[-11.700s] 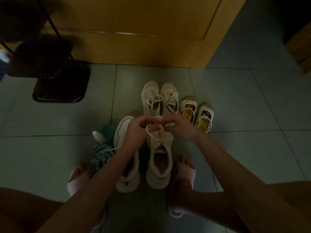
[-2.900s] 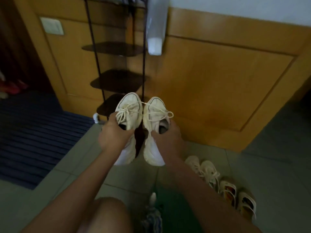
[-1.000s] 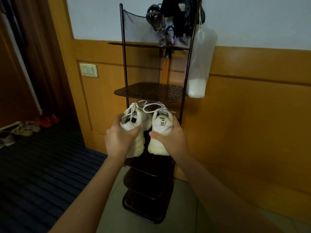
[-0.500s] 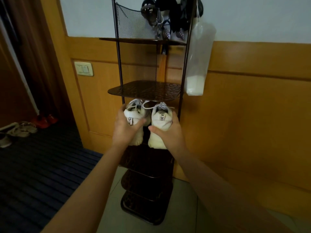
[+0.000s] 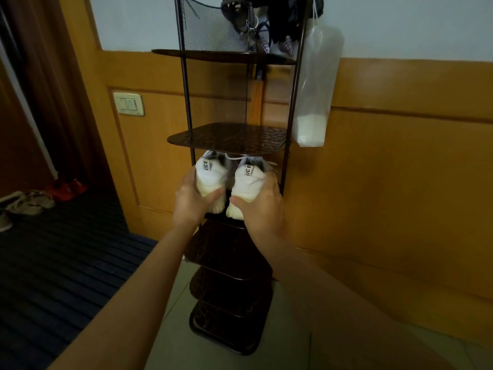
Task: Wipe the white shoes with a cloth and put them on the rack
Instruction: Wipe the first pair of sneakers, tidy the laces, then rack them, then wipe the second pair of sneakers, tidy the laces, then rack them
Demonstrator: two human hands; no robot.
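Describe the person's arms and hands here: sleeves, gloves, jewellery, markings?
Left hand and right hand are bare, with no gloves. No ring, watch or bracelet shows. Left forearm and right forearm are uncovered down to the picture's bottom edge, with no sleeves in view. No markings are visible in the dim light.

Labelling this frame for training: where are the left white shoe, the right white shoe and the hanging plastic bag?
left white shoe (image 5: pixel 209 174), head view, heel.
right white shoe (image 5: pixel 249 180), head view, heel.
plastic bag (image 5: pixel 317 81), head view, clear middle.
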